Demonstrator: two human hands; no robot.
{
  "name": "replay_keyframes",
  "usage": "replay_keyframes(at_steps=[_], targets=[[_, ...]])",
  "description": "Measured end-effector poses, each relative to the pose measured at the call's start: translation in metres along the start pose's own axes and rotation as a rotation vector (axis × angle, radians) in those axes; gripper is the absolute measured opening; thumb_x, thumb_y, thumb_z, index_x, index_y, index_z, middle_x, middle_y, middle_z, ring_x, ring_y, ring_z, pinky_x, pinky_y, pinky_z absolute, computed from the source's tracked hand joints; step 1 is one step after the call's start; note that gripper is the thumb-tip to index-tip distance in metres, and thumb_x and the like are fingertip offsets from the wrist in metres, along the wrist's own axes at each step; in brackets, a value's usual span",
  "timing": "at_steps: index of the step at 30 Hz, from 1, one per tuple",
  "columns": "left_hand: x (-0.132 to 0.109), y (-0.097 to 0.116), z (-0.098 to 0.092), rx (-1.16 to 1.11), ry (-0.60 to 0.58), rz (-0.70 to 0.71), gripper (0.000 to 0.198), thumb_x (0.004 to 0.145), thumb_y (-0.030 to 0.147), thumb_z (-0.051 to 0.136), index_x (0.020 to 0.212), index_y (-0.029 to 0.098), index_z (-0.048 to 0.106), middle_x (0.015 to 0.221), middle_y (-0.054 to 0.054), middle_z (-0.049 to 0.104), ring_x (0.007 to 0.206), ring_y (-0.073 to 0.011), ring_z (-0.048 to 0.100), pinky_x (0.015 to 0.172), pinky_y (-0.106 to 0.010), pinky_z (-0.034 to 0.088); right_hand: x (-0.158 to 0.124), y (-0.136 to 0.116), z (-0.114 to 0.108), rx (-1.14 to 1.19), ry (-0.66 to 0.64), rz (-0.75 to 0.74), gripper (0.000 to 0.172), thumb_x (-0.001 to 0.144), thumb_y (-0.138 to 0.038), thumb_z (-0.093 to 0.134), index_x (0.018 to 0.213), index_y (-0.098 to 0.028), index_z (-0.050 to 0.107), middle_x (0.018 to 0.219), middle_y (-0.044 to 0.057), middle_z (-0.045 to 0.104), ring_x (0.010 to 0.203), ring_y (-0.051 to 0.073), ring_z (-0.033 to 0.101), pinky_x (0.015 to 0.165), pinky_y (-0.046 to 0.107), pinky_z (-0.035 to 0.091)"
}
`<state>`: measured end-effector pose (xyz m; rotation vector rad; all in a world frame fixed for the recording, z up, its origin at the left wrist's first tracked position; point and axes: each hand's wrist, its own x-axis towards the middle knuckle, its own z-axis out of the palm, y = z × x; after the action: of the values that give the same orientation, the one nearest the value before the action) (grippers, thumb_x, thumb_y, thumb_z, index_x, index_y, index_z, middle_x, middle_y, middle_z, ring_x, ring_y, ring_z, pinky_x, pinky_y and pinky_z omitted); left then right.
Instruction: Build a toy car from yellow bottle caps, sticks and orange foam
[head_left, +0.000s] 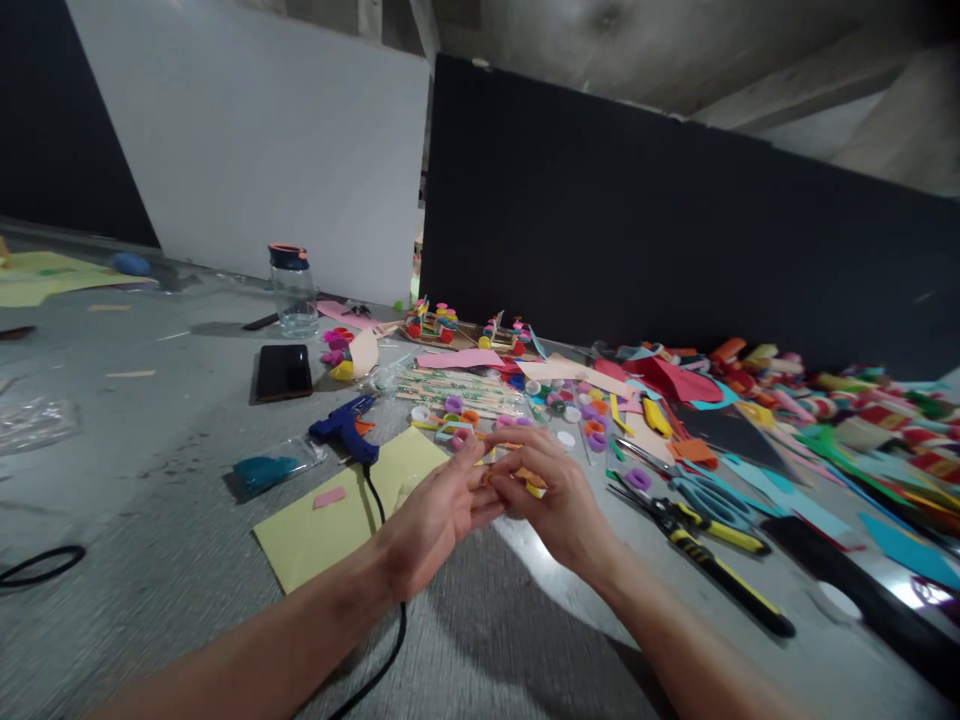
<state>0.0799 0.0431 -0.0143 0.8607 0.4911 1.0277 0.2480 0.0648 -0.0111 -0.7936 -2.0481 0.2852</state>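
Note:
My left hand (444,508) and my right hand (553,492) meet at the middle of the view, above the table. The fingertips of my right hand pinch together at the fingers of my left hand, which curl inward with the palm partly up. Something small and orange-yellow shows between them, too covered to name. Behind the fingers lie colourful plastic bottle caps (596,440). Just left of my left hand, a yellow paper sheet (300,545) lies flat with a small pink strip (328,498) on it.
A blue glue gun (345,428) rests by the sheet, its black cord running under my left forearm. Pliers (697,560) and scissors (709,500) lie at right. Wooden sticks (457,390), a phone (283,372), a water bottle (294,295) and small colourful models (431,322) stand farther back.

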Motion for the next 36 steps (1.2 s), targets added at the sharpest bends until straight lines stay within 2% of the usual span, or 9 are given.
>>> replay_keyframes(at_steps=[5, 7, 12, 17, 20, 23, 26, 30, 36], targets=[[0.0024, -0.0026, -0.0039, 0.120, 0.105, 0.063, 0.041, 0.082, 0.034, 0.082, 0.116, 0.015, 0.070, 0.114, -0.011, 0.076, 0.103, -0.0233, 0.071, 0.099, -0.037, 0.051, -0.0034, 0.0035, -0.0006, -0.005, 0.038, 0.042, 0.008, 0.096, -0.018, 0.067, 0.096, -0.025, 0.070, 0.124, 0.006, 0.067, 0.118, 0.024, 0.061, 0.099, 0.044, 0.048], [0.0036, -0.0036, -0.0058, 0.156, 0.115, 0.075, 0.040, 0.076, 0.030, 0.087, 0.109, 0.013, 0.073, 0.108, -0.010, 0.078, 0.098, -0.0224, 0.072, 0.095, -0.035, 0.053, -0.0048, 0.0036, -0.0003, -0.010, 0.026, 0.042, 0.009, 0.096, -0.019, 0.065, 0.098, -0.026, 0.070, 0.125, 0.006, 0.067, 0.120, 0.024, 0.060, 0.100, 0.044, 0.047], [0.0039, -0.0022, -0.0093, 0.187, 0.125, 0.043, 0.037, 0.081, 0.032, 0.081, 0.112, 0.012, 0.072, 0.100, -0.011, 0.079, 0.093, -0.0228, 0.074, 0.094, -0.040, 0.057, -0.0042, 0.0017, -0.0030, 0.002, -0.044, 0.060, 0.013, 0.098, -0.021, 0.062, 0.105, -0.027, 0.071, 0.131, 0.008, 0.065, 0.124, 0.025, 0.058, 0.102, 0.046, 0.047], [0.0035, 0.0002, -0.0086, 0.212, 0.150, 0.052, 0.041, 0.083, 0.036, 0.079, 0.115, 0.012, 0.069, 0.097, -0.011, 0.080, 0.089, -0.0226, 0.076, 0.088, -0.038, 0.059, 0.0000, -0.0008, -0.0080, 0.063, -0.125, 0.087, 0.016, 0.101, -0.023, 0.058, 0.109, -0.027, 0.070, 0.129, 0.006, 0.067, 0.122, 0.022, 0.061, 0.103, 0.041, 0.047], [0.0042, -0.0009, -0.0063, 0.231, 0.187, 0.123, 0.048, 0.078, 0.039, 0.083, 0.116, 0.014, 0.068, 0.096, -0.008, 0.080, 0.083, -0.0199, 0.075, 0.084, -0.035, 0.060, 0.0004, -0.0014, -0.0066, 0.077, -0.112, 0.096, 0.013, 0.101, -0.024, 0.057, 0.107, -0.025, 0.068, 0.125, 0.006, 0.068, 0.118, 0.021, 0.063, 0.103, 0.040, 0.046], [0.0043, -0.0019, -0.0051, 0.238, 0.204, 0.181, 0.044, 0.076, 0.041, 0.084, 0.109, 0.016, 0.070, 0.100, -0.007, 0.079, 0.085, -0.0195, 0.075, 0.085, -0.032, 0.060, -0.0007, -0.0012, -0.0039, 0.083, -0.087, 0.108, 0.011, 0.101, -0.027, 0.058, 0.106, -0.024, 0.067, 0.121, 0.006, 0.070, 0.112, 0.021, 0.065, 0.097, 0.037, 0.048], [0.0039, -0.0009, -0.0061, 0.232, 0.200, 0.165, 0.035, 0.077, 0.038, 0.083, 0.098, 0.013, 0.071, 0.093, -0.008, 0.080, 0.082, -0.0197, 0.076, 0.082, -0.032, 0.061, -0.0013, -0.0009, -0.0027, 0.105, -0.083, 0.109, 0.013, 0.101, -0.030, 0.057, 0.105, -0.024, 0.068, 0.117, 0.005, 0.071, 0.110, 0.021, 0.066, 0.093, 0.034, 0.049], [0.0036, 0.0017, -0.0084, 0.202, 0.209, 0.123, 0.027, 0.081, 0.034, 0.077, 0.097, 0.013, 0.070, 0.087, -0.008, 0.080, 0.078, -0.0186, 0.077, 0.079, -0.031, 0.061, -0.0011, -0.0006, -0.0043, 0.124, -0.051, 0.114, 0.018, 0.104, -0.033, 0.052, 0.107, -0.025, 0.067, 0.116, 0.005, 0.071, 0.108, 0.020, 0.066, 0.093, 0.033, 0.049], [0.0036, 0.0013, -0.0076, 0.206, 0.213, 0.128, 0.025, 0.085, 0.035, 0.073, 0.098, 0.015, 0.069, 0.088, -0.007, 0.079, 0.078, -0.0170, 0.076, 0.078, -0.030, 0.061, -0.0008, -0.0004, -0.0048, 0.097, -0.014, 0.104, 0.005, 0.096, -0.028, 0.065, 0.099, -0.025, 0.068, 0.118, 0.005, 0.070, 0.113, 0.022, 0.065, 0.096, 0.036, 0.047]])
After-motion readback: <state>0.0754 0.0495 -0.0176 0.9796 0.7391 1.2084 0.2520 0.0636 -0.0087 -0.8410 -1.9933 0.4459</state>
